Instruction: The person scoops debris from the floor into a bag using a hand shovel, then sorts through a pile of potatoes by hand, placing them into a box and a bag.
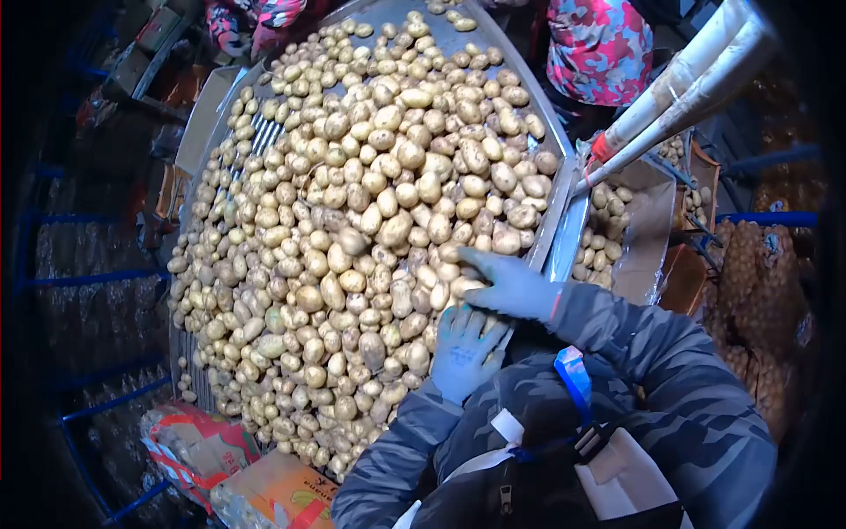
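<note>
Potatoes [411, 156]: lying heaped on metal tabletop [527, 78], showing pale brown skins, some bearing dark soil marks, spreading from far end to near edge. Tabletop: showing raised rim along right side. Slatted strip [264, 132]: showing through at left, between potatoes. Left hand [463, 353]: wearing pale glove with teal fingers, lying back up at near right edge of heap, resting fingertips against potatoes, hiding palm side; cannot tell if clamped on any. Right hand [515, 286]: wearing pale glove, pointing leftward just beyond left hand, holding thumb and fingers apart, right at potatoes near rim. Sleeves [617, 331]: showing dark camouflage print. Open cardboard box [648, 234]: standing just outside right rim, holding more potatoes. White poles [679, 84]: slanting near that rim, bearing red tie [602, 148] low down. Printed carton [282, 489]: sitting by lower left of heap, next to red-marked wrapped package [194, 441]. Net sacks [749, 273]: standing at far right. Pink camouflage clothing [599, 53] of other people: showing at far side, left and right.
</note>
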Motion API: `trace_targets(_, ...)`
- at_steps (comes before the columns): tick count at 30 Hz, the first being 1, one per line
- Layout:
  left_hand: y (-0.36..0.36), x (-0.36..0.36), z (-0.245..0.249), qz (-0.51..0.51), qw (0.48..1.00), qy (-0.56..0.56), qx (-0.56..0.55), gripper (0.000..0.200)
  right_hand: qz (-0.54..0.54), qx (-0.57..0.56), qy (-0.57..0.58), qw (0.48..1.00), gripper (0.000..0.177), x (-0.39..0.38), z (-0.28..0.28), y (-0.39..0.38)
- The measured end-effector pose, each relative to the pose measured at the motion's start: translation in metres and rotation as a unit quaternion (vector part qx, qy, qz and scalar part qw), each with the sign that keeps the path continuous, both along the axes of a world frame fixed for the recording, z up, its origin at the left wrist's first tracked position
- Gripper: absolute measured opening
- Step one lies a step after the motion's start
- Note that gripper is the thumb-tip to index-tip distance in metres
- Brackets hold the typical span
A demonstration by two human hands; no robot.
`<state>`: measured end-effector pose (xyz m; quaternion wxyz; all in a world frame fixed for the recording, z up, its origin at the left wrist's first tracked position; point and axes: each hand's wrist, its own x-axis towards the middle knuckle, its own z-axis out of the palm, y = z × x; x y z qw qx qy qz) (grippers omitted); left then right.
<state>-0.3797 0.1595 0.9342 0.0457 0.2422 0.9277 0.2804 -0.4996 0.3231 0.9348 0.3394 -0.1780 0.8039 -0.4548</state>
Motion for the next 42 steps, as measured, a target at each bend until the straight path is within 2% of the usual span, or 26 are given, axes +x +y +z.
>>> trace_targets(2,-0.001,0.006,-0.012,0.008,0.999,0.037,-0.025,0.045,0.011,-0.083,0.009,0.996,0.074,-0.006,-0.005,-0.019)
trace_targets(4,-0.010,-0.001,-0.022,-0.005,0.997,-0.004,-0.082,0.043,0.038,-0.094,0.021,0.995,0.068,-0.013,-0.001,-0.041)
trace_targets(6,-0.028,-0.017,-0.014,0.016,0.990,-0.012,-0.137,0.048,0.000,-0.108,0.018,0.994,0.063,-0.018,0.007,-0.044)
trace_targets(8,-0.055,-0.035,0.004,0.088,0.976,0.017,-0.197,0.052,-0.106,-0.107,-0.079,0.986,0.057,-0.049,0.024,-0.027)
trace_targets(11,-0.102,-0.053,0.002,0.171,0.950,0.058,-0.255,0.059,-0.235,-0.101,-0.009,0.967,0.050,-0.103,-0.012,0.022)
trace_targets(14,-0.140,-0.063,-0.001,0.233,0.934,0.100,-0.250,0.060,-0.252,-0.072,0.125,0.957,0.053,-0.158,-0.027,0.039)
trace_targets(16,-0.161,-0.061,0.000,0.303,0.919,0.118,-0.222,0.059,-0.221,-0.037,0.223,0.949,0.059,-0.195,-0.043,0.023)
trace_targets(19,-0.195,-0.038,0.002,0.420,0.884,0.092,-0.185,0.064,-0.166,0.065,0.183,0.967,0.072,-0.217,-0.033,-0.031)
trace_targets(20,-0.205,-0.028,0.002,0.454,0.871,0.069,-0.174,0.067,-0.123,0.086,0.219,0.964,0.072,-0.212,-0.026,-0.055)
trace_targets(22,-0.218,-0.012,-0.016,0.468,0.867,0.008,-0.173,0.070,-0.037,0.127,0.287,0.949,0.074,-0.180,-0.016,-0.106)
trace_targets(23,-0.222,-0.009,-0.021,0.475,0.863,-0.025,-0.171,0.071,0.001,0.128,0.288,0.949,0.074,-0.171,-0.011,-0.122)
trace_targets(26,-0.215,-0.020,-0.012,0.468,0.859,-0.025,-0.207,0.074,0.141,0.097,0.248,0.954,0.070,-0.155,0.020,-0.158)
trace_targets(28,-0.213,-0.026,-0.007,0.465,0.861,-0.019,-0.206,0.074,0.163,-0.025,0.300,0.940,0.065,-0.142,0.007,-0.175)
trace_targets(30,-0.216,-0.028,-0.011,0.460,0.860,-0.010,-0.218,0.075,0.073,-0.120,0.235,0.962,0.059,-0.146,0.003,-0.173)
trace_targets(32,-0.217,-0.032,-0.010,0.464,0.858,-0.012,-0.218,0.077,-0.048,-0.113,0.121,0.985,0.055,-0.197,-0.002,-0.156)
trace_targets(34,-0.217,-0.034,-0.012,0.463,0.857,-0.004,-0.225,0.077,-0.119,-0.048,0.175,0.976,0.054,-0.268,-0.024,-0.135)
trace_targets(35,-0.217,-0.034,-0.012,0.461,0.857,-0.001,-0.231,0.077,-0.110,0.031,0.212,0.971,0.055,-0.289,-0.025,-0.125)
trace_targets(38,-0.219,-0.039,-0.010,0.470,0.852,-0.013,-0.228,0.077,0.000,0.147,0.304,0.941,0.053,-0.291,-0.043,-0.137)
trace_targets(39,-0.216,-0.037,-0.010,0.476,0.849,-0.020,-0.226,0.077,0.058,0.165,0.264,0.948,0.053,-0.290,-0.038,-0.138)
trace_targets(40,-0.219,-0.035,-0.016,0.477,0.847,-0.017,-0.233,0.077,0.059,0.159,0.254,0.952,0.051,-0.284,-0.035,-0.138)
trace_targets(42,-0.221,-0.035,-0.016,0.479,0.845,-0.024,-0.237,0.077,0.077,0.110,0.118,0.984,0.047,-0.281,-0.016,-0.135)
